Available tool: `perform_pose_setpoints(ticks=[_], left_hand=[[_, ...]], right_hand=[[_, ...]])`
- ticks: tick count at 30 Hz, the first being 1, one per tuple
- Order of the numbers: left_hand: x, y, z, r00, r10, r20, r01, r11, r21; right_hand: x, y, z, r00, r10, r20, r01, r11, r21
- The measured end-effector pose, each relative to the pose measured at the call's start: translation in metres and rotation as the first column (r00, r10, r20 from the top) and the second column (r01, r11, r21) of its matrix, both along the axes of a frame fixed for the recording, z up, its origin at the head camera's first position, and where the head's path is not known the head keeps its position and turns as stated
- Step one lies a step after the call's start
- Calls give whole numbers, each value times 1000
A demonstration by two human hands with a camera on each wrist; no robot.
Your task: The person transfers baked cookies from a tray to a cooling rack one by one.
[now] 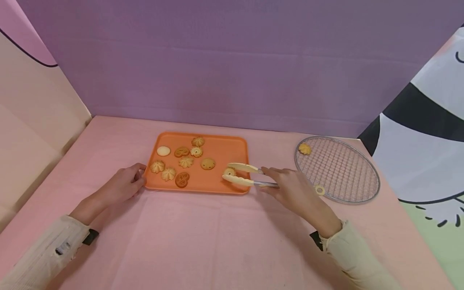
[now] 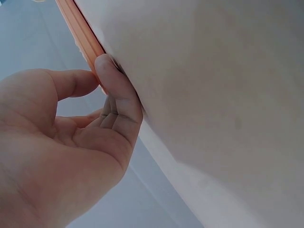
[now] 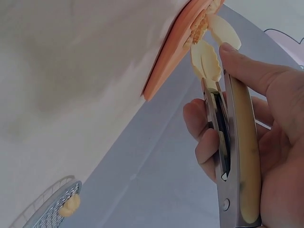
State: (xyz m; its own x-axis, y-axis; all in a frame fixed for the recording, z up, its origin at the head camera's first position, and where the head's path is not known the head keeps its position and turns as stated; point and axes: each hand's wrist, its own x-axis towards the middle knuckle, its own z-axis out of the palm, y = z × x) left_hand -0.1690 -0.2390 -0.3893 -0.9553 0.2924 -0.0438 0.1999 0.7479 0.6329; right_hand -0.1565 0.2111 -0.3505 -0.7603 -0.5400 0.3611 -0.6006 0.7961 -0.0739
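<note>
My left hand [image 1: 124, 183] pinches the left edge of the orange tray [image 1: 230, 147] at its near corner; in the left wrist view, thumb and fingers [image 2: 116, 78] meet at the rim. My right hand [image 1: 295, 191] grips a pair of metal tongs [image 3: 244, 156] with cream, scalloped tips. The tips [image 1: 237, 180] are spread on either side of a swirled round cookie [image 1: 229, 172] at the tray's right end. Also on the tray are several other cookies: flower-shaped ones [image 1: 168, 173], brown pretzel-shaped ones [image 1: 182, 180], a chip-dotted round [image 1: 208, 164] and a pale oval [image 1: 163, 151].
Right of the tray lies a round wire rack [image 1: 344, 173]. A flower-shaped cookie [image 1: 305, 149] sits on its far left part, and a small ring-shaped cookie [image 1: 320, 186] is at its near left edge, beside my right forearm. A purple wall [image 1: 232, 88] stands behind the pink table [image 1: 203, 241].
</note>
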Motion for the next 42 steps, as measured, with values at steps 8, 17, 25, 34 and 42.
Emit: perform_pose_setpoints(ticks=[8, 17, 25, 34, 42], left_hand=[[-1, 0, -1, 1000, 1, 6, -1, 1000, -15], [0, 0, -1, 1000, 0, 7, 0, 1000, -19], [1, -2, -2, 1000, -13, 7, 13, 1000, -6], [0, -3, -2, 999, -29, -28, 29, 1000, 1], [1, -4, -2, 999, -34, -7, 34, 999, 21]], right_hand=[[3, 11, 1, 998, -37, -44, 37, 999, 2], [5, 20, 5, 996, -54, -70, 53, 999, -13], [8, 30, 9, 993, -61, -97, 57, 998, -38], [8, 41, 13, 994, -96, -55, 94, 995, -41], [6, 55, 18, 985, -128, -112, 122, 991, -60]])
